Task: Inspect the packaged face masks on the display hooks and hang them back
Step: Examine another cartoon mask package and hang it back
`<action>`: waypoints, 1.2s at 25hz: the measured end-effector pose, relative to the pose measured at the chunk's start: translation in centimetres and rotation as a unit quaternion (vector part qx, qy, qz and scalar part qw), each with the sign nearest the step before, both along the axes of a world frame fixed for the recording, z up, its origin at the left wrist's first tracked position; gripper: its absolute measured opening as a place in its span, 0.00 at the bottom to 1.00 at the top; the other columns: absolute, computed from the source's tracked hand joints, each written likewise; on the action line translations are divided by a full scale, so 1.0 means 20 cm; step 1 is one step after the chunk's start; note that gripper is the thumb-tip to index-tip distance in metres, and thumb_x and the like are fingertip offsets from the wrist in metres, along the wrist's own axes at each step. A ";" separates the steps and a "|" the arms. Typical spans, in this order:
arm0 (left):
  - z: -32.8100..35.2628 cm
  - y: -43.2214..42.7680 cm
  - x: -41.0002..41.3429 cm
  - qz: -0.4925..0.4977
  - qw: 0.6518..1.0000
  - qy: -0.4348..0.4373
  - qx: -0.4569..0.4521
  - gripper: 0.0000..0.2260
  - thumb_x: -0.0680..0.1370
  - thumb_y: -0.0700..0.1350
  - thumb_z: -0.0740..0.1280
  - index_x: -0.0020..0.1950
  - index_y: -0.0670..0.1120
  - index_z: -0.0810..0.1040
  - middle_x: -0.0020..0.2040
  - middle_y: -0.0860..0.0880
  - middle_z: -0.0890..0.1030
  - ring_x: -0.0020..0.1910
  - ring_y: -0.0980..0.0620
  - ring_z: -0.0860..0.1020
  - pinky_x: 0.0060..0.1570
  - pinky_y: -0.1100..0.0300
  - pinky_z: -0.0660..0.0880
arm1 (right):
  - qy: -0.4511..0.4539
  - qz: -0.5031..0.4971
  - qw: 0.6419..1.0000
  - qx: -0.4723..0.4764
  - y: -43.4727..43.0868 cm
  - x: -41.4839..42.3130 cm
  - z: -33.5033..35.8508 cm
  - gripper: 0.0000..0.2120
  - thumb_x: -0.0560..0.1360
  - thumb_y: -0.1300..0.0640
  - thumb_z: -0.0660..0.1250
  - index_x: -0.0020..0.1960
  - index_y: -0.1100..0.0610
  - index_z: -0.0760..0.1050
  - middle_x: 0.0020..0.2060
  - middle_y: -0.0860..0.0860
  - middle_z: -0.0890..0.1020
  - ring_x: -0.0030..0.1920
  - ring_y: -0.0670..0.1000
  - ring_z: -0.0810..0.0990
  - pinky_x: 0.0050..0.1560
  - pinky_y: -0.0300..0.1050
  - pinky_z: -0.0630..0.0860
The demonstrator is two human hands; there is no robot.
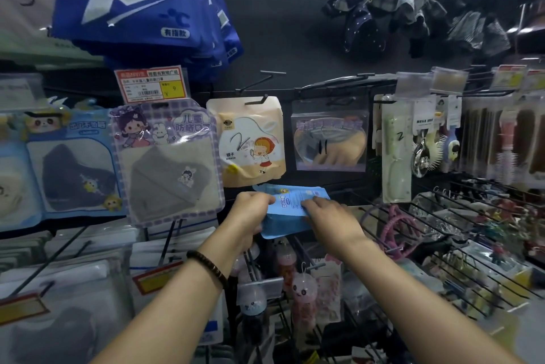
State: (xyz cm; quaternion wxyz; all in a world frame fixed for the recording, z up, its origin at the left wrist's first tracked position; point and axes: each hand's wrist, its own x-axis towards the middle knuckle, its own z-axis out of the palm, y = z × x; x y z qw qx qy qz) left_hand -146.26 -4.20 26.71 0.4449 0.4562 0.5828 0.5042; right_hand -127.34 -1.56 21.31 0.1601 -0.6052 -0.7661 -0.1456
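A light blue mask packet (290, 210) is held flat at the middle of the view, its printed back facing up. My left hand (250, 213) grips its left edge, fingers curled round it. My right hand (330, 216) holds the right side, fingers pressed on top. Left of the hands hangs a purple checked packet with a grey mask (168, 163). Further left is a blue packet with a dark mask (76, 169). A bare display hook (265, 77) sticks out above a peach mirror packet (250, 142).
Large blue XL packets (141, 1) hang at top left over a red and yellow price tag (150, 83). A clear pouch (330, 136), combs and brushes (442, 139) hang to the right. Wire baskets (457, 231) with trinkets fill the lower right. White packets (73, 275) lie lower left.
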 end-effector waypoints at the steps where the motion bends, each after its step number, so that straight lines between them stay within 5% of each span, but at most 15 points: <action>1: 0.01 0.01 0.01 0.007 1.000 -0.030 0.007 0.06 0.82 0.44 0.68 0.57 0.45 0.79 0.56 0.44 0.83 0.54 0.45 0.82 0.51 0.51 0.79 | -0.019 -0.001 1.000 0.013 0.00 0.00 -0.01 0.22 0.80 0.57 0.66 0.74 0.51 0.68 0.67 0.54 0.78 0.64 0.61 0.79 0.63 0.57 0.77; 7: 0.02 -0.04 0.07 -0.008 0.986 -0.164 -0.003 0.10 0.84 0.40 0.68 0.65 0.41 0.78 0.57 0.39 0.86 0.55 0.43 0.86 0.37 0.59 0.78 | 0.018 0.022 0.996 0.089 -0.02 -0.01 -0.03 0.20 0.78 0.59 0.67 0.69 0.56 0.74 0.62 0.56 0.81 0.60 0.62 0.82 0.61 0.59 0.79; 10: 0.01 -0.08 0.07 -0.019 0.980 -0.196 0.017 0.11 0.85 0.41 0.67 0.67 0.44 0.75 0.56 0.39 0.87 0.51 0.43 0.88 0.41 0.56 0.81 | 0.020 0.059 0.984 0.170 -0.02 0.02 -0.04 0.28 0.67 0.67 0.77 0.66 0.57 0.80 0.58 0.56 0.86 0.54 0.62 0.87 0.52 0.58 0.84; 14: -0.02 -0.14 0.05 -0.019 0.984 -0.172 0.038 0.12 0.86 0.35 0.57 0.66 0.49 0.61 0.54 0.40 0.86 0.46 0.41 0.88 0.52 0.49 0.82 | 0.044 0.069 0.946 0.313 -0.08 0.07 -0.05 0.20 0.72 0.62 0.64 0.61 0.53 0.85 0.56 0.53 0.88 0.56 0.59 0.87 0.56 0.57 0.79; 17: -0.04 -0.18 0.01 -0.047 0.989 -0.137 0.037 0.20 0.84 0.30 0.58 0.68 0.50 0.58 0.59 0.40 0.84 0.47 0.40 0.89 0.58 0.43 0.84 | 0.080 0.057 0.927 0.361 -0.19 0.10 -0.07 0.21 0.72 0.67 0.68 0.61 0.51 0.85 0.59 0.50 0.87 0.60 0.59 0.84 0.61 0.60 0.73; 20: -0.04 -0.24 -0.03 -0.084 0.990 -0.109 0.043 0.23 0.83 0.29 0.63 0.71 0.48 0.59 0.61 0.42 0.80 0.53 0.38 0.88 0.59 0.41 0.84 | 0.126 0.053 0.920 0.367 -0.36 0.10 -0.03 0.21 0.71 0.68 0.77 0.60 0.51 0.85 0.58 0.46 0.87 0.61 0.57 0.84 0.61 0.60 0.67; 23: -0.04 -0.32 -0.07 -0.140 0.985 -0.061 0.079 0.21 0.81 0.36 0.72 0.70 0.49 0.67 0.62 0.45 0.81 0.58 0.42 0.86 0.62 0.40 0.82 | 0.191 0.078 0.906 0.369 -0.56 0.05 0.05 0.15 0.77 0.65 0.71 0.58 0.49 0.83 0.53 0.43 0.86 0.58 0.53 0.83 0.57 0.59 0.64; 26: -0.02 -0.42 -0.14 -0.184 0.971 -0.032 0.152 0.15 0.82 0.48 0.73 0.67 0.58 0.74 0.67 0.50 0.81 0.63 0.51 0.82 0.60 0.49 0.83 | 0.299 0.100 0.887 0.336 -0.75 -0.04 0.09 0.14 0.78 0.66 0.65 0.55 0.49 0.79 0.46 0.40 0.82 0.48 0.47 0.80 0.51 0.61 0.70; 28: -0.01 -0.52 -0.18 -0.193 0.954 -0.037 0.224 0.12 0.84 0.47 0.70 0.67 0.56 0.76 0.66 0.52 0.83 0.60 0.56 0.84 0.57 0.59 0.83 | 0.385 0.111 0.870 0.287 -0.86 -0.09 0.11 0.12 0.85 0.64 0.62 0.53 0.48 0.77 0.42 0.40 0.81 0.42 0.44 0.79 0.44 0.58 0.74; 30: -0.01 -0.63 -0.22 -0.174 0.937 -0.060 0.297 0.10 0.85 0.46 0.68 0.66 0.53 0.78 0.62 0.53 0.86 0.60 0.56 0.85 0.61 0.54 0.82 | 0.486 0.132 0.836 0.218 -0.96 -0.17 0.12 0.07 0.87 0.59 0.64 0.54 0.51 0.79 0.44 0.45 0.84 0.45 0.51 0.83 0.42 0.61 0.79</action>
